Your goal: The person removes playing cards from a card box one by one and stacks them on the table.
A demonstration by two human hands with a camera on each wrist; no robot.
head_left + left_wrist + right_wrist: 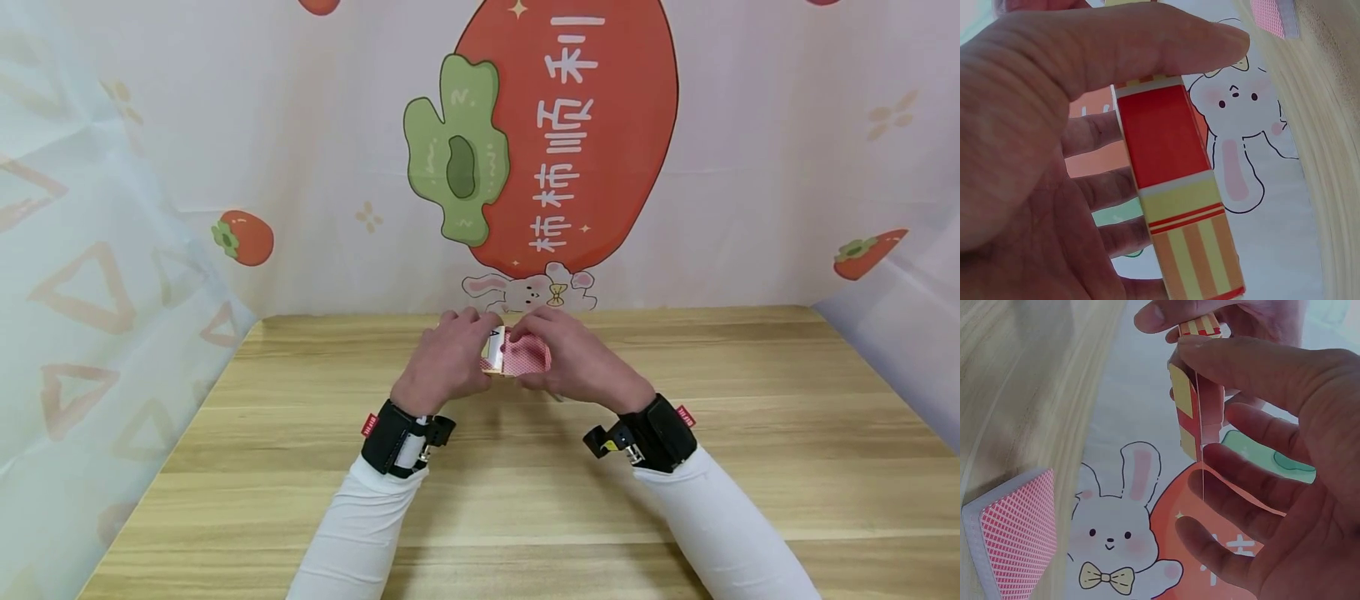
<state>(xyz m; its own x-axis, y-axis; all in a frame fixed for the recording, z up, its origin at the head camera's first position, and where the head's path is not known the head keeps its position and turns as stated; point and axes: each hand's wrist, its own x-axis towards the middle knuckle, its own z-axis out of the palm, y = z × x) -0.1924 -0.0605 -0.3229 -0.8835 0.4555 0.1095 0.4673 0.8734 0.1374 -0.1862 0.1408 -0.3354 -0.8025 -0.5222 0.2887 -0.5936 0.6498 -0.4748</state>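
My left hand (pixel 447 360) grips a narrow card box (pixel 1166 137), thumb across one side and fingers behind it. The box is red with yellow and orange stripes. In the right wrist view its end, with a yellow flap, faces my right hand (pixel 573 354). My right hand pinches a thin playing card (pixel 527 355) with a red-patterned back against that end; the right wrist view shows it edge-on as a fine line. A strip marked "A" (pixel 495 346) shows between the hands. On the table lies a deck of red-backed playing cards (pixel 1019 534), mostly hidden under my right hand in the head view.
The wooden table (pixel 495 517) stretches out in front of me. Behind its far edge hangs a white cloth (pixel 330 167) printed with persimmons and a rabbit. A similar cloth covers the left side. Each wrist wears a black strap with a small camera.
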